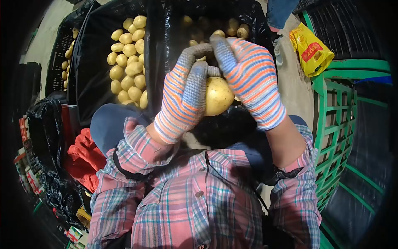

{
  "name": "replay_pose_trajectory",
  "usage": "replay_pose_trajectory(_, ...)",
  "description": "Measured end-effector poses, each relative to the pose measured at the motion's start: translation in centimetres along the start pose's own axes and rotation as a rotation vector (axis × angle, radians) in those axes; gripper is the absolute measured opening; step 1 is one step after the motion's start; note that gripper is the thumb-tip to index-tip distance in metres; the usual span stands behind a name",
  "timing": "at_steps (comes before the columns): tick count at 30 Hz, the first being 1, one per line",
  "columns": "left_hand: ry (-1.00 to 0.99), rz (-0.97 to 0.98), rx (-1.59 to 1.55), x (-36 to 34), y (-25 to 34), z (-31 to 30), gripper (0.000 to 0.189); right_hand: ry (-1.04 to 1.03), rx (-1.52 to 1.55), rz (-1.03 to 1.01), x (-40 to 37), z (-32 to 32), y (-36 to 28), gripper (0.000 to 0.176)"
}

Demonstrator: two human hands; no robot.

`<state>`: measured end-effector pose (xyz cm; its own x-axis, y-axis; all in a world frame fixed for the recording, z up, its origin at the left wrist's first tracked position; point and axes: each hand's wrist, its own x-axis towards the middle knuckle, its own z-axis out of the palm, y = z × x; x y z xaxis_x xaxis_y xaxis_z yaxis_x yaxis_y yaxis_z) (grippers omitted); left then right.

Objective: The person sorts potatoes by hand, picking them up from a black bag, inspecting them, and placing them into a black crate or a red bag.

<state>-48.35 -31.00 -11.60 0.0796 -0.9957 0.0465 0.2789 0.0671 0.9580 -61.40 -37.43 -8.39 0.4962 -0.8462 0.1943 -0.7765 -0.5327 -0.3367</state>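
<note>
Both of my hands wear striped gloves with grey, dirt-darkened fingers, and they meet around one large yellow potato (218, 96) held in front of my chest. My left hand (184, 89) is closed on the potato's left side, its thumb along the near face. From the far right, my right hand (253, 72) curls its fingers over toward the potato and the left fingers. Its fingertips are partly hidden. Behind the hands stands a crate lined with black plastic (259, 31), holding several potatoes (219, 33) in shadow.
To the left, another black-lined crate (93, 62) holds many pale potatoes (128, 50). A further crate (58, 54) stands at far left. Red cloth (85, 153) and a black plastic bag (49, 137) lie beside my left leg. Rightward are a green crate (338, 137) and a yellow bag (309, 50).
</note>
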Motion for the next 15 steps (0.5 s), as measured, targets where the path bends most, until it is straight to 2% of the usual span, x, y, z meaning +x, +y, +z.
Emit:
replay_pose_trajectory(1, 0.006, 0.007, 0.005, 0.1, 0.3, 0.0, 0.033, 0.004, 0.004, -0.009, -0.1, -0.3, 0.3, 0.026)
replay_pose_trajectory(2, -0.016, 0.067, -0.06, 0.1, 0.7, -0.2, 0.035, 0.08, 0.248, -0.03, -0.2, -0.7, 0.6, 0.028)
replay_pose_trajectory(3, -0.038, 0.129, -0.123, 0.2, 1.0, -0.5, 0.038, 0.043, 0.387, 0.023, -0.5, -1.1, 0.4, 0.031)
replay_pose_trajectory(4, -0.011, 0.273, 0.056, 0.9, 0.6, -1.3, 0.043, 0.014, 0.529, 0.081, -0.8, -1.5, 0.2, 0.034)
replay_pose_trajectory(5, -0.001, 0.282, 0.059, 1.3, 0.5, -1.6, 0.043, -0.007, 0.665, 0.144, -1.2, -1.8, 0.1, 0.038)
replay_pose_trajectory(7, 0.029, 0.537, 0.122, 1.8, 0.3, -1.8, 0.044, -0.336, 0.948, 0.372, -2.1, -2.9, -2.3, 0.055)
replay_pose_trajectory(8, -0.018, 0.625, 0.199, 1.9, 0.3, -2.1, 0.046, -0.262, 1.021, 0.32, -2.6, -1.2, -2.6, 0.059)
replay_pose_trajectory(9, -0.013, 0.628, 0.202, 2.1, 0.4, -2.3, 0.046, -0.32, 1.154, 0.314, -2.8, -0.9, -2.2, 0.062)
replay_pose_trajectory(11, 0.125, 0.568, 0.049, 2.8, 1.4, -2.3, 0.043, -0.407, 1.403, 0.291, -2.4, -1.5, -2.0, 0.069)
replay_pose_trajectory(12, 0.254, 0.351, -0.179, 2.8, 2.7, -1.7, 0.04, -0.445, 1.54, 0.347, -2.4, -1.8, -1.9, 0.075)
replay_pose_trajectory(13, 0.254, 0.36, -0.181, 2.7, 2.8, -1.9, 0.04, -0.484, 1.675, 0.407, -2.6, -2.1, -1.9, 0.08)
replay_pose_trajectory(15, 0.165, 0.291, -0.091, 2.5, 2.4, -2.6, 0.036, -0.421, 1.693, 0.398, -2.8, -2.2, -2.3, 0.078)
